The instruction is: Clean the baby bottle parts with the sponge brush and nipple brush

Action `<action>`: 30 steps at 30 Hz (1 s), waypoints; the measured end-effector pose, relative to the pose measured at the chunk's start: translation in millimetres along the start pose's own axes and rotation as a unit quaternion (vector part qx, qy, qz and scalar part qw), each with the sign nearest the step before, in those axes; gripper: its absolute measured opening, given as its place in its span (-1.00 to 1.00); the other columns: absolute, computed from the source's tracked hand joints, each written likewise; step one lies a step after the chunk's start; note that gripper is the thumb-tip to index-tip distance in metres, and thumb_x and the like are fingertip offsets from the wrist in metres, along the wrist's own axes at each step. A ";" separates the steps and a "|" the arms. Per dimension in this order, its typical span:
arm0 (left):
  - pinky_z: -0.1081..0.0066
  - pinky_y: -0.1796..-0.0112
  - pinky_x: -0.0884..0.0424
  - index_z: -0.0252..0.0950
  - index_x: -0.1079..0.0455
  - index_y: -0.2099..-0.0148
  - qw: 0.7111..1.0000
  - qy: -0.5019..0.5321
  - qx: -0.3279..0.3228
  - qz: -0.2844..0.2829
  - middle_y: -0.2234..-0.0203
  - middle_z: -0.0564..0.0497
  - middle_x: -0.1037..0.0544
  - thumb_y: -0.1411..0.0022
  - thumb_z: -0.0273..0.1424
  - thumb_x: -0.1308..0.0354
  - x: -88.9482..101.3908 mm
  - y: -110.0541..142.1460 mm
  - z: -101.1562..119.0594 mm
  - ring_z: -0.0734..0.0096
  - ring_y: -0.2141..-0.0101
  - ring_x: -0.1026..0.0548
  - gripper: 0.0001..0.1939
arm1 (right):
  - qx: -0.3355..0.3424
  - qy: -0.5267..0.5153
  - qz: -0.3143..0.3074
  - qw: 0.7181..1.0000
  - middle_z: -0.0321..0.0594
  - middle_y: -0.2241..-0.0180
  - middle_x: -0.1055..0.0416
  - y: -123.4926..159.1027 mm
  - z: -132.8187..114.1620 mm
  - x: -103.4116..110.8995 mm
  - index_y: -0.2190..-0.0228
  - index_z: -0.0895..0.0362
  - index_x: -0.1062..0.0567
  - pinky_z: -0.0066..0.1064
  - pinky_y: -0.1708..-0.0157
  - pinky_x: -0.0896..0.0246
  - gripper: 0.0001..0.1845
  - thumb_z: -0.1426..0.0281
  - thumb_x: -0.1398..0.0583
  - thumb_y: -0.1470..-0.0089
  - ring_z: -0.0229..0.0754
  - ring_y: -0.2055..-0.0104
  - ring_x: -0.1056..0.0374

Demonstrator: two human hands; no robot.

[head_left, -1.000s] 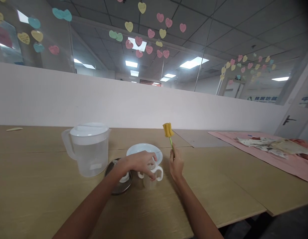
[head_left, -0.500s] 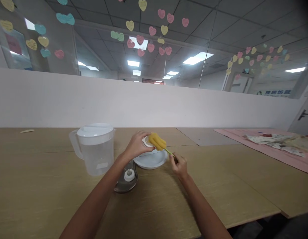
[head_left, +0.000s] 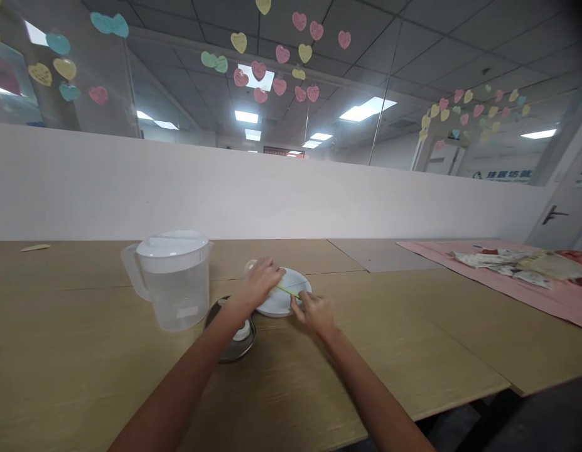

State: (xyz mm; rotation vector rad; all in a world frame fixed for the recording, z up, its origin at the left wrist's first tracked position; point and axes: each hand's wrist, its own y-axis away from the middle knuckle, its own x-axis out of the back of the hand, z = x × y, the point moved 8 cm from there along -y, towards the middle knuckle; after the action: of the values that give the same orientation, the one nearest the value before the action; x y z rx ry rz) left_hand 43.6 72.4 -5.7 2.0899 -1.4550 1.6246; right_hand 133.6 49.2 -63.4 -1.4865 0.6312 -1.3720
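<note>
My left hand (head_left: 263, 280) is closed around a baby bottle, mostly hidden by my fingers; a pale part of the bottle (head_left: 250, 266) shows beyond them. My right hand (head_left: 317, 312) grips the thin green handle of a sponge bottle brush (head_left: 287, 291). That handle runs left to the bottle's mouth, and the yellow sponge head is out of sight. Both hands are over a white dish (head_left: 297, 277). Under my left forearm lies a curved metal tray (head_left: 233, 353), with a white bottle collar and teat (head_left: 242, 331) on it.
A lidded clear plastic pitcher (head_left: 176, 295) holding water stands to the left. Far right, a pink cloth (head_left: 427, 257) bears folded fabric pieces (head_left: 521, 263). A flat pale strip (head_left: 35, 248) lies at the back left, and a white wall (head_left: 272, 194) borders the table behind.
My left hand has lifted the bottle from the table and tipped it sideways. My right hand has brought the brush down and left, and its yellow head has gone from view into the bottle.
</note>
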 end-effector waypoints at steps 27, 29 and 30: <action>0.47 0.49 -0.22 -0.18 -0.28 0.03 0.919 0.359 0.027 -0.161 0.31 0.03 -0.50 0.22 -0.16 -0.21 17.8 3.5 62.2 0.27 0.35 -0.44 -0.37 | -0.266 -0.052 -0.455 0.848 -0.01 0.28 -0.43 48.9 70.5 -68.6 0.28 0.19 -0.43 -0.48 0.39 -0.06 -0.72 0.28 -0.12 0.02 -0.13 0.25 -0.36; 0.46 0.51 -0.21 -0.20 -0.32 0.08 0.920 0.337 0.023 -0.199 0.34 0.02 -0.50 0.21 -0.19 -0.20 10.6 5.7 65.0 0.28 0.38 -0.44 -0.44 | -0.250 -0.066 -0.468 0.845 -0.04 0.28 -0.44 49.9 65.5 -72.1 0.32 0.17 -0.45 -0.48 0.41 -0.05 -0.74 0.28 -0.10 0.02 -0.13 0.25 -0.36; 0.45 0.51 -0.22 -0.21 -0.35 0.11 0.918 0.329 0.019 -0.223 0.34 0.01 -0.51 0.19 -0.20 -0.19 6.8 7.3 65.6 0.27 0.39 -0.44 -0.49 | -0.244 -0.072 -0.474 0.843 -0.05 0.29 -0.45 50.7 64.2 -73.5 0.34 0.17 -0.46 -0.49 0.42 -0.04 -0.75 0.28 -0.10 0.02 -0.13 0.26 -0.36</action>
State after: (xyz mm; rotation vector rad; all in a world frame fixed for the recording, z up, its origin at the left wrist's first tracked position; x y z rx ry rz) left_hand 82.9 25.1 -30.7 1.4868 -0.6754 1.8795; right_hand 189.5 113.2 -133.2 -2.4874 0.0974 -1.8705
